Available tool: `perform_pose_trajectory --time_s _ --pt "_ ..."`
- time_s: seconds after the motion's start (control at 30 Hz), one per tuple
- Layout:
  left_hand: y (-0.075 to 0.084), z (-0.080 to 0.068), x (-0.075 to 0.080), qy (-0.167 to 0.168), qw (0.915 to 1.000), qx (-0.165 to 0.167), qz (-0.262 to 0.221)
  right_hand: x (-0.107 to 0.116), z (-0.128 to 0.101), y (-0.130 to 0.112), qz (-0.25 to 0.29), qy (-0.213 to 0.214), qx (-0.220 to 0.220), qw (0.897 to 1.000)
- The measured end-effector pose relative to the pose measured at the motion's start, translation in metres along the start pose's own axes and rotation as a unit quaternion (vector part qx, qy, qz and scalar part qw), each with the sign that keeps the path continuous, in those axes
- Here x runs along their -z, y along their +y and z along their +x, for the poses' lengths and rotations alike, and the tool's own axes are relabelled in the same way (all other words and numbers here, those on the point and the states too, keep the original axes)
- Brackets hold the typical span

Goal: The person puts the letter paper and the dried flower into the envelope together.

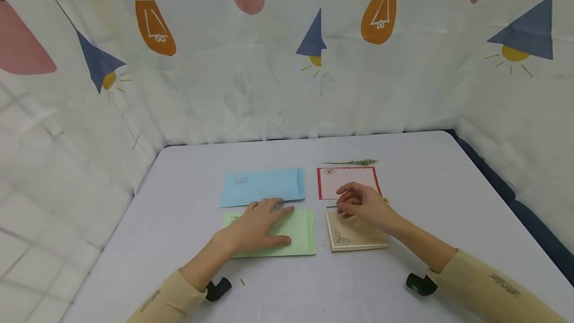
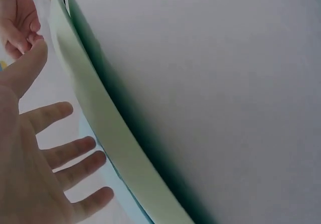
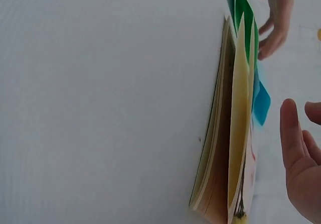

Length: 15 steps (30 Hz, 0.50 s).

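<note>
The left hand (image 1: 260, 226) lies flat, fingers spread, on the green envelope (image 1: 296, 236) nearest the person; beside it the right hand (image 1: 365, 208), fingers curled, pinches a thin dried sprig (image 1: 333, 207) over the beige card stack (image 1: 354, 236); the sprig looks light and brittle, best held by its stem; beyond lie 1 blue envelope (image 1: 264, 186) and 1 red-bordered card (image 1: 347, 179).
</note>
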<state>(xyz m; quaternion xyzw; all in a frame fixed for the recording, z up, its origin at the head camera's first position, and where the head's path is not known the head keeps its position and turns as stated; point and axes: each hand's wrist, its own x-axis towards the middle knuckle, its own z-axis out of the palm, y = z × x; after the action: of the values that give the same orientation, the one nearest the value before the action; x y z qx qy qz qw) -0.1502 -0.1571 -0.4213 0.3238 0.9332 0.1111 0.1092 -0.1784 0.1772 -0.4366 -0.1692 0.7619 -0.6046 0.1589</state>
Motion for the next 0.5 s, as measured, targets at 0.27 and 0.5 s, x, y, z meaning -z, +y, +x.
perform_pose_trajectory --time_s 0.27,0.5 --pt "0.006 0.003 -0.004 -0.021 0.9990 -0.002 0.039 -0.031 0.000 0.000 -0.022 -0.027 -0.039 0.999" --pt "0.006 0.003 -0.004 -0.039 0.9980 -0.001 0.050 -0.043 0.004 -0.001 -0.030 -0.056 -0.038 0.997"
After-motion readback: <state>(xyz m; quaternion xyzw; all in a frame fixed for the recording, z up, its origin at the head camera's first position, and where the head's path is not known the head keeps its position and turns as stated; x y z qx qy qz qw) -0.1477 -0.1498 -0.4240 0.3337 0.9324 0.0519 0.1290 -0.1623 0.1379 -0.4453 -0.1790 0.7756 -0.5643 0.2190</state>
